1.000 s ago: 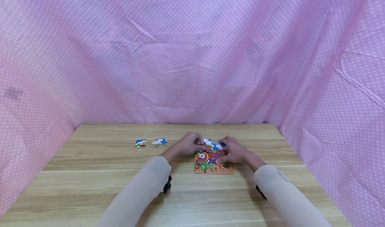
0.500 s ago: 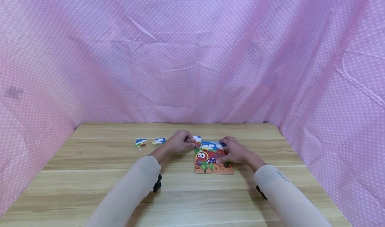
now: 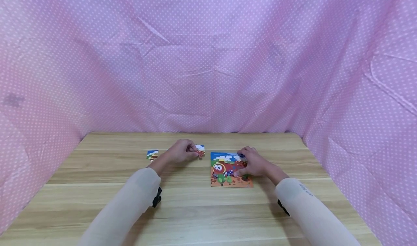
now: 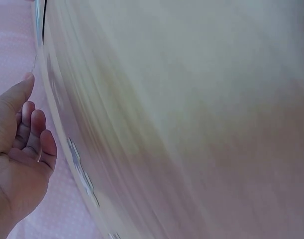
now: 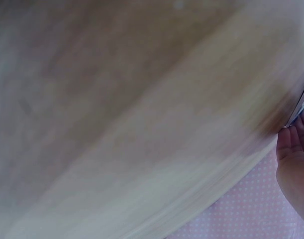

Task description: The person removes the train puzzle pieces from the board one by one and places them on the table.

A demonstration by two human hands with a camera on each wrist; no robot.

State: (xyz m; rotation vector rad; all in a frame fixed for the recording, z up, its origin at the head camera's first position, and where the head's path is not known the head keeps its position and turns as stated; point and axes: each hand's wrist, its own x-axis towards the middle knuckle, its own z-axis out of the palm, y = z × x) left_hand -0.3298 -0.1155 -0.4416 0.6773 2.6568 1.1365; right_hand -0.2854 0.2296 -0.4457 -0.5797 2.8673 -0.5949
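Observation:
In the head view my left hand pinches a jigsaw piece by its left side. White, blue and red show on this piece. My right hand holds the right side of a square puzzle board, thumb on its face and fingers at its far edge. The board lies flat, with a red cartoon figure with big eyes under a blue sky. In the right wrist view the right hand's fingertips touch the board's edge. The left wrist view shows the left hand at the frame's edge; its piece is hardly visible there.
Another jigsaw piece, blue, yellow and brown, lies on the wooden table left of the left hand. A pink dotted cloth hangs behind the table and at both sides.
My left hand has moved left from over the board, carrying its jigsaw piece off it. That hand now hides a loose piece seen earlier. The right hand stays at the board.

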